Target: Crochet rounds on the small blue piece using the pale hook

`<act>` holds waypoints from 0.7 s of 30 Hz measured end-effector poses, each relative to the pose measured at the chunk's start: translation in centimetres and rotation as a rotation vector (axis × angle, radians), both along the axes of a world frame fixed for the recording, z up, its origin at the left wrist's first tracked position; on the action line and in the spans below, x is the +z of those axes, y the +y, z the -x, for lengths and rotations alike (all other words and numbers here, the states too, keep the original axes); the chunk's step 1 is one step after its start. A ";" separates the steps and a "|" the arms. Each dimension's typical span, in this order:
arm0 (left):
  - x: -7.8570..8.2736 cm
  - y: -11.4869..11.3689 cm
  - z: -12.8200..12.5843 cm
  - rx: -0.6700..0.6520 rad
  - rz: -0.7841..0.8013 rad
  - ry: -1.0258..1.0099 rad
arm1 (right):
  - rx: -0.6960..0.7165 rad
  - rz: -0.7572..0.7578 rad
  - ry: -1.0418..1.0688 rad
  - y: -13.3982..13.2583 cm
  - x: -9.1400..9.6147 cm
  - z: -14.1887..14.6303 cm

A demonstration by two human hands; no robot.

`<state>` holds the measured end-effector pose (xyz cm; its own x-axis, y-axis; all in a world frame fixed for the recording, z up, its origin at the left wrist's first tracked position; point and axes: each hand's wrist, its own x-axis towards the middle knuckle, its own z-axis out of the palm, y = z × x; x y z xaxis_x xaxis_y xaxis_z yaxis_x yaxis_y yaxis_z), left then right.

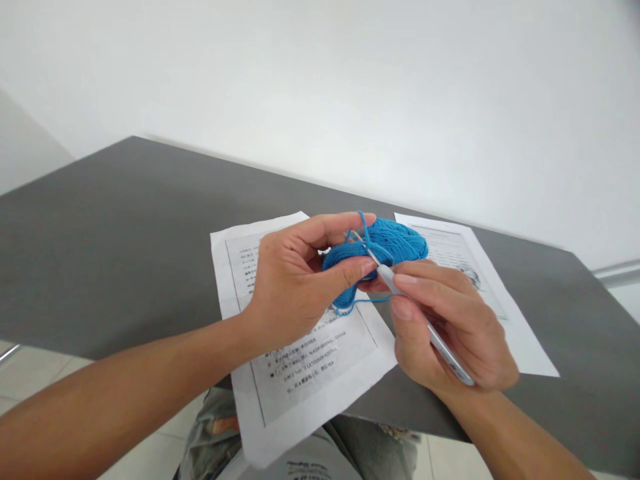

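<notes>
My left hand [295, 280] pinches a blue crocheted piece [345, 253] between thumb and fingers. A strand of blue yarn loops over its raised index finger. Held like a pen, a grey-handled crochet hook [434, 337] sits in my right hand [450, 320]. The hook's metal tip meets the yarn at the upper edge of the crocheted piece. Just behind the hands lies a skein of blue yarn [403, 240]. A loose strand hangs below the piece toward my right hand. The fingers behind the piece are partly hidden.
Under my left hand a printed sheet [320, 393] overhangs the front edge of the grey table [150, 220]. Another printed sheet [520, 333] lies to the right. A white wall [320, 87] stands behind the table. My lap is below the front edge.
</notes>
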<state>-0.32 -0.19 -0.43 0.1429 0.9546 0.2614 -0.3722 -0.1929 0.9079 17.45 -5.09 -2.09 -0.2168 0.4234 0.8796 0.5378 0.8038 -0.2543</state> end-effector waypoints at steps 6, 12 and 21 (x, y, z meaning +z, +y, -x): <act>-0.6 -0.2 0.0 -0.005 0.017 -0.031 | 0.000 0.072 0.230 0.2 -0.8 0.3; -0.6 -0.2 0.1 0.034 0.036 -0.001 | 0.077 0.133 0.334 0.3 -0.9 0.3; 0.7 -0.4 0.0 0.141 0.044 0.200 | 0.013 0.082 0.180 0.2 -0.1 -0.9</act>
<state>-0.32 -0.63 0.29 0.0519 0.9785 0.1995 -0.1562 -0.1894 0.9694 18.37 -4.88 -2.16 -0.0650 0.4932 0.8675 0.4674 0.7831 -0.4102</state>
